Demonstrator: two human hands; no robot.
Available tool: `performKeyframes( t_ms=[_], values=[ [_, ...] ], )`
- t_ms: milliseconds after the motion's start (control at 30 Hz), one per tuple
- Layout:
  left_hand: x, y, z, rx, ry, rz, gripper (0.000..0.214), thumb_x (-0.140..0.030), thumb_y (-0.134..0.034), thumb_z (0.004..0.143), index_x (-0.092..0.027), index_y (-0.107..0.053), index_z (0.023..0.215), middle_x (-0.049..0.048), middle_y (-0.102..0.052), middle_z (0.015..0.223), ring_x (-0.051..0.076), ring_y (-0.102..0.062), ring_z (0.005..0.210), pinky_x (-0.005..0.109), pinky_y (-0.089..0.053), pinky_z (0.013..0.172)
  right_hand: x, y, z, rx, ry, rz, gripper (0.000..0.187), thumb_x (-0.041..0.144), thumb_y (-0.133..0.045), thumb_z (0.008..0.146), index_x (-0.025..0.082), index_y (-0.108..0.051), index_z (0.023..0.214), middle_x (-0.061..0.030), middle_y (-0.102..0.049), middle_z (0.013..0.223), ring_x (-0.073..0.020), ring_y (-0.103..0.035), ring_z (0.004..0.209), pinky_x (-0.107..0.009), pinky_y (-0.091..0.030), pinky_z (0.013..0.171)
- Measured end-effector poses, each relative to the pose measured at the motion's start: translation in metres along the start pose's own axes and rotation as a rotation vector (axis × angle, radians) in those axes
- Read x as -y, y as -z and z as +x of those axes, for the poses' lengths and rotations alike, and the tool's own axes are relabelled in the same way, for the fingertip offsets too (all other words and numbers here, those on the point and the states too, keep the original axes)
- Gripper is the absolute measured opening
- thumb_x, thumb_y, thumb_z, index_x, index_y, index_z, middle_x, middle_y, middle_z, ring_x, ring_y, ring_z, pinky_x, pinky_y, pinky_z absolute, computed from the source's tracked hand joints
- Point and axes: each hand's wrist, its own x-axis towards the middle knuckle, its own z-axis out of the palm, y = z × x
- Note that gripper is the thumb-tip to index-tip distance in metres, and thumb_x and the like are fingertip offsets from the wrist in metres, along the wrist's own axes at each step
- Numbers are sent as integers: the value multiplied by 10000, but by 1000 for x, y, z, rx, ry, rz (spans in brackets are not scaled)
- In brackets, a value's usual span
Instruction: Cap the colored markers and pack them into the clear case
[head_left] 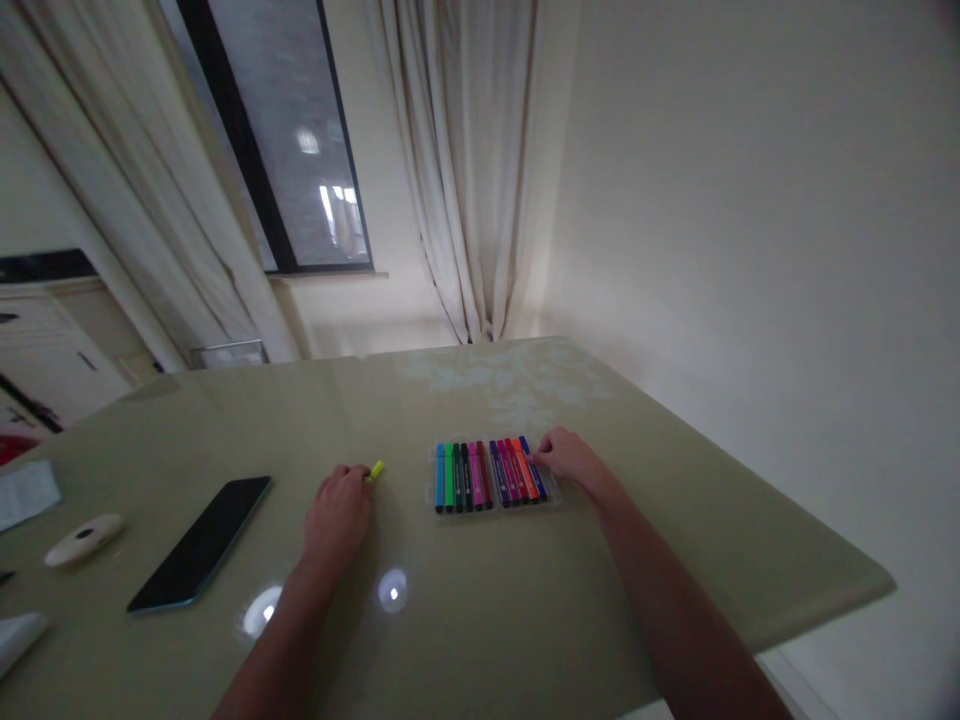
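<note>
A clear plastic case (pixel 495 505) lies flat on the table, with a row of colourful markers (pixel 466 478) in two groups. My right hand (pixel 566 455) is at the case's right end, its fingers closed at the upper part of the dark blue marker (pixel 535 480), which sits slightly tilted beside an orange one. Left of the case, my left hand (pixel 341 510) rests low over the table, fingers closed around a yellow marker (pixel 376 470). One yellow end sticks out past the fingertips; the rest is mostly hidden by the hand.
The glossy table (pixel 480 620) reflects ceiling lights. A dark tablet (pixel 202 542) lies left of my left arm. Farther left are a pale oval object (pixel 84 540), a folded cloth or tissue (pixel 27 494) and a white object (pixel 21 640). A wall (pixel 750 300) borders the right side.
</note>
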Motion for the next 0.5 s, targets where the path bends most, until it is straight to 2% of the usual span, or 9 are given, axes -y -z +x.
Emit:
performKeyframes(
  t_ms=[67,167,233,300,333,433,500],
  values=[
    [-1,-1,4,-60,-10,-145,364,-251,-378,959,-127,-676,1126,159,-664,1080,302,-650,1019,448,-495,941,-1,1,0,0,2,-11,200,376,-790,783,185,-742,749,-86,-729,787,-196,-655,727,-248,-388,594],
    [-13,0,6,-96,-2,-576,399,-369,-469,919,-143,-644,1197,130,-666,1059,267,-666,911,450,-542,876,3,4,-1,-75,31,8,217,373,-761,812,177,-724,726,-91,-720,768,-200,-643,712,-262,-382,596],
    [-26,4,3,-30,18,-934,472,-461,-558,879,-164,-619,1241,103,-661,1052,245,-675,879,427,-578,811,11,6,-3,-164,109,101,226,357,-709,856,169,-712,730,-85,-714,764,-188,-629,703,-267,-387,609],
    [-42,9,-4,91,13,-1243,519,-513,-641,852,-199,-605,1264,87,-659,1108,239,-684,958,414,-591,846,26,4,-9,-205,233,258,245,348,-653,896,163,-702,741,-62,-700,740,-167,-610,685,-262,-395,621],
    [-49,12,-8,154,4,-1358,522,-511,-676,845,-220,-604,1272,83,-660,1159,239,-681,1014,407,-589,877,34,1,-13,-184,300,354,256,352,-634,907,163,-697,747,-46,-689,723,-157,-602,675,-257,-401,622],
    [-65,16,-20,295,-3,-1559,441,-463,-731,849,-236,-634,1215,80,-665,1239,240,-666,1112,379,-584,923,62,-12,-30,-7,484,617,283,406,-608,929,166,-709,818,-22,-682,740,-143,-599,679,-248,-434,636],
    [-71,15,-24,348,-8,-1615,397,-432,-742,858,-226,-645,1184,83,-681,1230,238,-669,1120,375,-581,939,78,-23,-42,131,524,744,319,474,-636,912,169,-707,854,-15,-679,743,-135,-588,635,-244,-446,600]
  ],
)
